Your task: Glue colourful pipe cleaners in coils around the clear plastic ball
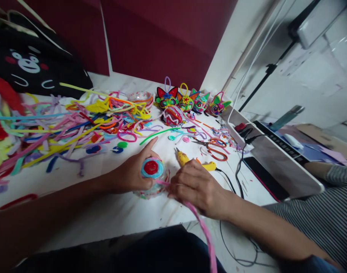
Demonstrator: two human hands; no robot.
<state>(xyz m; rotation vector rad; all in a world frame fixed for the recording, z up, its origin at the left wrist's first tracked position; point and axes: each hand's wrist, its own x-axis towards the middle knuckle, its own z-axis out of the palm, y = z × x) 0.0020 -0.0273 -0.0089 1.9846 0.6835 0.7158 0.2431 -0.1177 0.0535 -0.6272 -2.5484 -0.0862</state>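
Note:
My left hand (pixel 136 170) is closed around a clear round ball (pixel 150 192) on the white table, thumb and fingers at its sides. On the ball's top sits a coiled disc (pixel 151 168), red in the middle with light blue around it. Between the fingers of my right hand (pixel 196 185), just right of the ball, runs a pink pipe cleaner (pixel 206 235). One end touches the ball's side; the long tail hangs past the table's front edge. A yellow glue gun (pixel 183 157) lies just beyond my right hand, and orange-handled scissors (pixel 217 148) rest behind it.
A pile of colored pipe cleaners (pixel 85 117) spreads over the left side. Several finished animal-faced balls (pixel 167 98) stand at the back. A phone (pixel 264 178) lies at the right, beside a low partition (pixel 287 170). Another person's striped sleeve (pixel 338 178) is beyond it.

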